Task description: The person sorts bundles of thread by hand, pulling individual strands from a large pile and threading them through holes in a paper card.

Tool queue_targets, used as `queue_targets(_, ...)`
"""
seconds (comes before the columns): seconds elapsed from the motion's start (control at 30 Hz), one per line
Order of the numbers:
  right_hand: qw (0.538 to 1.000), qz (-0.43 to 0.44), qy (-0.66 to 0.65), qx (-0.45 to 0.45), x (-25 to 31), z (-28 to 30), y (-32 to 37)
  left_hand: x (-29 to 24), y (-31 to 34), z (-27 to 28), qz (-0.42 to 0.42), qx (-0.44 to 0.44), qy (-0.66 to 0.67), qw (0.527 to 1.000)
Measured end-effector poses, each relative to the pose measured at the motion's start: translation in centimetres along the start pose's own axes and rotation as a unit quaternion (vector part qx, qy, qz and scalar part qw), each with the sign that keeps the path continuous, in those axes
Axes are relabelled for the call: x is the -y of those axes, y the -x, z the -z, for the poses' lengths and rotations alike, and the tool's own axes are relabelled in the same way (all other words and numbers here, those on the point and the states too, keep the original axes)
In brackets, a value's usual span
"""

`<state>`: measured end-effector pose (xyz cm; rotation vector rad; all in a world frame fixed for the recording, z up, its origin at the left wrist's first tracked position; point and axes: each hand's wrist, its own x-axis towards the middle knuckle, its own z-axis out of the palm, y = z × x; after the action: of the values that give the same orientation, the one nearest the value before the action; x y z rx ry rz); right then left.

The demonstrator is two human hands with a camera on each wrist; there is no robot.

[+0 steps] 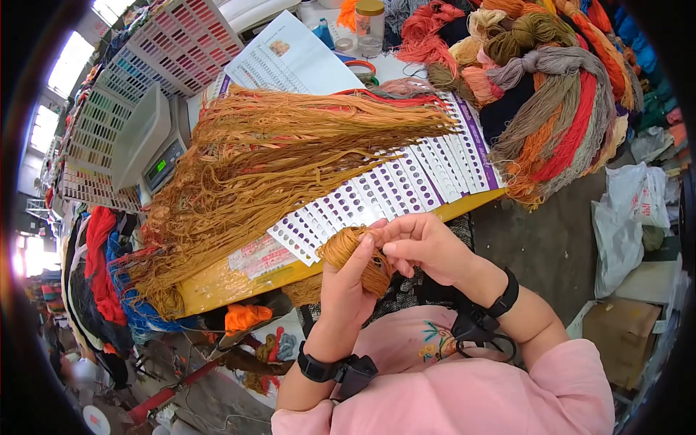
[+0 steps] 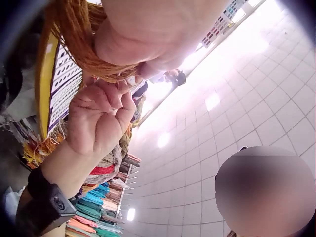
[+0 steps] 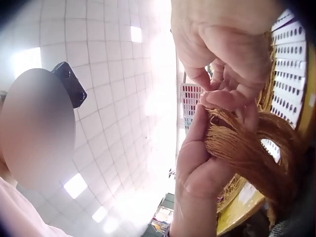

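A golden-brown skein of yarn (image 1: pixel 341 248) is gripped in my left hand (image 1: pixel 346 290), the thumb lying across its strands. Its looped length hangs below the hand in the right wrist view, where the brown strands (image 3: pixel 247 150) fan out past the palm. My right hand (image 1: pixel 433 250) meets the left at the skein's upper end, thumb and forefinger pinching at the yarn there. In the left wrist view the right hand's fingers (image 2: pixel 111 94) are bent close against the strands. Part of the skein is hidden behind the hands.
A wide spread of brown and orange yarn (image 1: pixel 290 138) covers the yellow-edged table (image 1: pixel 217 290). Shade cards with punched holes (image 1: pixel 377 190) lie along its near side. A scale (image 1: pixel 156 163) and colour charts (image 1: pixel 181 43) stand left; coloured skeins (image 1: pixel 565 101) heap at right.
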<state>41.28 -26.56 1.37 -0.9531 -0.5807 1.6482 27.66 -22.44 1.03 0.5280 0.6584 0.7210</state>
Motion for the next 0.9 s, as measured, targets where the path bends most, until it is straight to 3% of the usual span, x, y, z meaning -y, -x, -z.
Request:
queue_targets(0.07, 0.998, -0.001, 0.059, -0.001, -0.07, -0.17, -0.08, 0.09, -0.08, -0.1, 0.009, 0.005, 0.004, 1.0)
queue_targets(0.37, 0.999, 0.028, -0.038, -0.027, -0.12, -0.26, 0.15, 0.49, -0.37, 0.45, -0.006, 0.013, 0.001, 1.0)
queue_targets(0.9, 0.998, -0.003, -0.063, -0.031, -0.28, 0.34, -0.12, 0.46, -0.37, -0.22, -0.007, -0.007, 0.009, 1.0)
